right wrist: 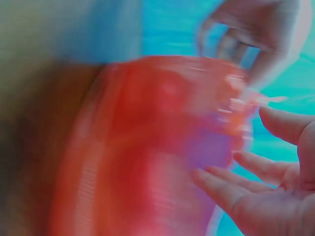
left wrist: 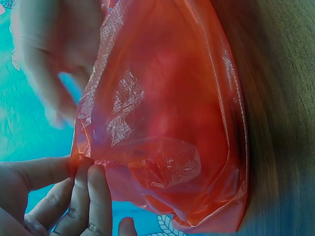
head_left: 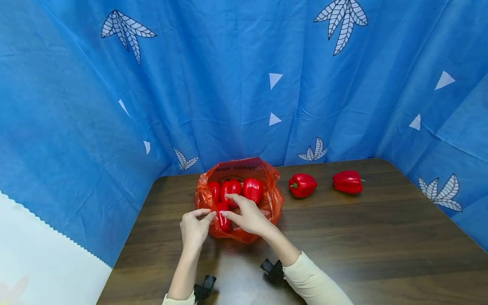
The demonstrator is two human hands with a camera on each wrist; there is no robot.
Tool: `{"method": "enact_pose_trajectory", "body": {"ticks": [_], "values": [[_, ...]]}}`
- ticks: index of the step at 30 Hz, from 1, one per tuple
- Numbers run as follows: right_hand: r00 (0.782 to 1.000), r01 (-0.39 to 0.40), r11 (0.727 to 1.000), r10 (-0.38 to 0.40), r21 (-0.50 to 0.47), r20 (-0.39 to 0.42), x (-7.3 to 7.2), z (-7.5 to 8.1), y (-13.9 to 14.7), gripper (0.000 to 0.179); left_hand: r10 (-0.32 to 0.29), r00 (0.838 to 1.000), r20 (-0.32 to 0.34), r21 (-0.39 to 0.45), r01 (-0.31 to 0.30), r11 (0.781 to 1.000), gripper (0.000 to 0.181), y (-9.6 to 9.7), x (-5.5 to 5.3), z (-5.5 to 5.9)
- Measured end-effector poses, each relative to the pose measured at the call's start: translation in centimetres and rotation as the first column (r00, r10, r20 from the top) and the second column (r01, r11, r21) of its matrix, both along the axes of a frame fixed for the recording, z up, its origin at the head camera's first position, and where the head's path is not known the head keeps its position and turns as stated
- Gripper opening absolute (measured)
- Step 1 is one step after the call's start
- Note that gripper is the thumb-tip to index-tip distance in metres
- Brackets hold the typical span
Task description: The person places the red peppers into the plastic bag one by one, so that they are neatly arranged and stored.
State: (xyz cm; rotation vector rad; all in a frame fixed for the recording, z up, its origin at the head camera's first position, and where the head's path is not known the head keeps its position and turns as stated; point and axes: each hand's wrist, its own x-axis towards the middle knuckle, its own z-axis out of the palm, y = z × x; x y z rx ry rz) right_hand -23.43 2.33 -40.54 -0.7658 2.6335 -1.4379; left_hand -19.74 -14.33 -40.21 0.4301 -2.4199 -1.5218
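A translucent red plastic bag (head_left: 247, 236) stands with its mouth spread, printed lettering on its back wall. Several shiny red bell peppers (head_left: 253, 189) lie inside it. At the bag's near left rim, my left hand (head_left: 193, 231) pinches the plastic between thumb and fingers; the left wrist view shows the gathered edge of the bag (left wrist: 167, 98) at those fingertips. Over the near side of the mouth is my right hand (head_left: 249, 215), its thumb and fingers spread apart, overlapping the peppers in the head view. In the right wrist view the fingers (right wrist: 219, 189) reach beside the bag wall, blurred.
To the right of the bag, two more red bell peppers lie on the dark wooden table (head_left: 362, 237): a nearer one (head_left: 303, 185) and a farther one (head_left: 347, 182). A blue patterned curtain (head_left: 244, 84) hangs behind the table and along its sides.
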Motion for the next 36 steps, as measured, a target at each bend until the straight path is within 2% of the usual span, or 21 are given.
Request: {"method": "enact_pose_trajectory", "body": {"ticks": [3,5,8,10,12,14,15,18,21,24,26,28,36], "values": [[1.0,-0.027,0.995,0.026,-0.098,-0.007,0.7,1.9,1.4,0.05,0.001,1.0,-0.005,-0.003,-0.001,1.0,0.016,0.0,0.0,0.0],[1.0,-0.015,0.985,0.01,-0.174,-0.028,1.2,2.9,2.5,0.046,0.004,1.0,-0.006,-0.004,-0.004,1.0,0.016,-0.1,0.0,0.1],[0.988,0.062,0.956,-0.099,-0.288,-0.116,1.4,3.6,4.5,0.037,0.01,1.0,-0.009,-0.01,-0.01,1.0,0.016,-0.1,0.0,0.1],[0.966,0.123,0.913,-0.201,-0.389,-0.165,1.2,3.5,6.1,0.032,0.01,1.0,-0.009,-0.005,-0.01,1.0,0.016,-0.1,0.0,0.1],[0.928,0.199,0.858,-0.32,-0.473,-0.189,0.8,3.3,8.0,0.029,0.008,1.0,-0.008,0.001,-0.008,1.0,0.016,-0.2,0.1,0.1],[0.876,0.285,0.806,-0.439,-0.519,-0.201,0.1,3.1,10.1,0.03,0.002,1.0,-0.001,0.015,-0.002,1.0,0.017,-0.2,0.1,0.1],[0.843,0.337,0.785,-0.498,-0.52,-0.206,-0.3,2.9,11.2,0.032,0.0,1.0,0.002,0.02,0.0,1.0,0.017,-0.2,0.1,0.1],[0.722,0.517,0.722,-0.656,-0.46,-0.218,-1.6,2.1,14.7,0.039,-0.007,1.0,0.011,0.034,0.006,0.999,0.018,-0.2,0.1,0.1],[0.608,0.668,0.638,-0.765,-0.383,-0.214,-2.9,1.0,18.2,0.046,-0.009,1.0,0.014,0.041,0.008,0.999,0.018,-0.2,0.1,0.1],[0.53,0.764,0.547,-0.835,-0.343,-0.15,-3.8,0.1,20.9,0.051,-0.013,1.0,0.017,0.046,0.012,0.999,0.019,-0.2,0.1,0.1],[0.495,0.805,0.496,-0.864,-0.324,-0.094,-4.1,-0.4,22.2,0.054,-0.016,1.0,0.02,0.051,0.015,0.999,0.019,-0.2,0.0,0.0],[0.471,0.834,0.462,-0.881,-0.301,-0.047,-4.3,-0.8,23.2,0.056,-0.017,0.999,0.027,0.056,0.015,0.998,0.019,-0.2,0.0,-0.1],[0.398,0.91,0.372,-0.908,-0.181,0.133,-5.3,-2.2,25.4,0.07,-0.015,1.0,0.027,0.048,0.014,0.999,0.019,0.0,-0.1,-0.1]]}}
